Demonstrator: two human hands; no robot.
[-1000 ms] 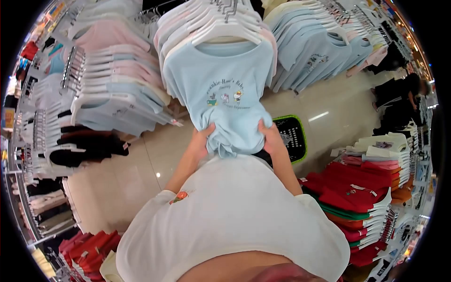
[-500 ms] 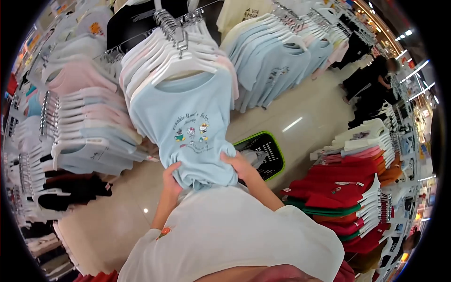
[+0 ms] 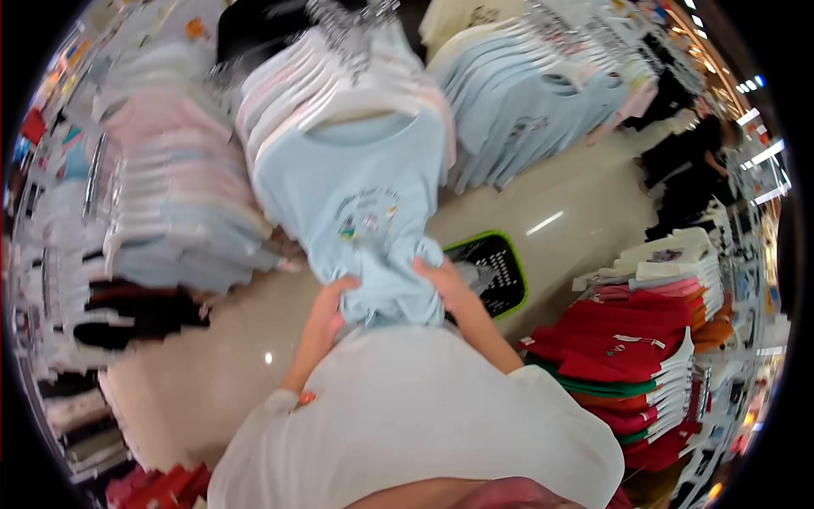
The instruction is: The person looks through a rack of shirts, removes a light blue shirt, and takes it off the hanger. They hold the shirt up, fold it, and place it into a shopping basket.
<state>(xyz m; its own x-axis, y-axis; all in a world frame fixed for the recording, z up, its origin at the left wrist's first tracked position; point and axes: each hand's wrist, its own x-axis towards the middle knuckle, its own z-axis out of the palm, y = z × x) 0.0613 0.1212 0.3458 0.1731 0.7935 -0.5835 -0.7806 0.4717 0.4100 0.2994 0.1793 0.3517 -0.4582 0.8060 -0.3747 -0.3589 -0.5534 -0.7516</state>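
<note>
A light blue T-shirt (image 3: 352, 182) with small cartoon figures and lettering hangs on a white hanger (image 3: 360, 102) at the front of a rack. My left hand (image 3: 332, 304) grips the lower left part of its bunched fabric. On the right side of the hem, my right hand (image 3: 441, 280) is closed on the same shirt. The cloth between my hands is gathered in folds, and some fingers are hidden by it.
A black basket with a green rim (image 3: 523, 280) stands on the floor behind my right hand. Shirt racks line the left and back; red shirts (image 3: 623, 335) hang at the right. A person in black (image 3: 691, 153) is at the upper right.
The view has shifted, so the racks and shirt appear further right. The fabric between my hands is more bunched, covering part of the print's lower edge.
</note>
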